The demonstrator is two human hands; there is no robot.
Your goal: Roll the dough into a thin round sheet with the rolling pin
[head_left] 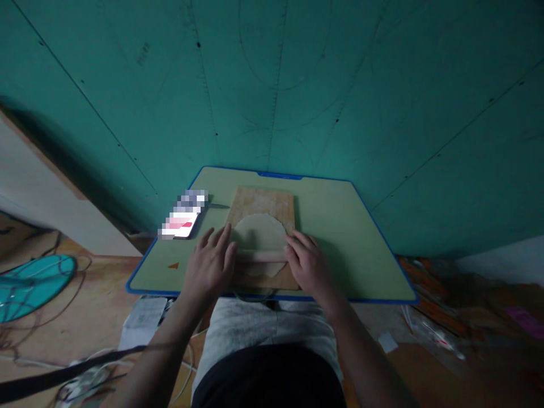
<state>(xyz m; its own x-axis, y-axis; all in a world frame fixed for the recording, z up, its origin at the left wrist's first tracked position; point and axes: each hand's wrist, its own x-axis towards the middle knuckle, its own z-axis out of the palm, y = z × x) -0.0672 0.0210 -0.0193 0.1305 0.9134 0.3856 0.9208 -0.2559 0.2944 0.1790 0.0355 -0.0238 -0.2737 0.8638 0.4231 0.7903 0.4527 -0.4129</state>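
A pale round sheet of dough [260,232] lies flat on a wooden board [266,198]. Across its near part runs a light rolling pin [261,256], with a strip of dough showing on my side of it. My left hand [211,260] is on the pin's left end, its fingers reaching forward and the thumb along the inner side. At the right end, my right hand [309,262] has its fingers bent over the pin. Both hands hide the pin's ends.
The board rests on a small blue-edged table [340,238]. A phone with a lit screen [183,215] stands at the left. Behind the table rises a green wall [272,85]. Cables [187,368] and a teal round object [38,286] are on the floor.
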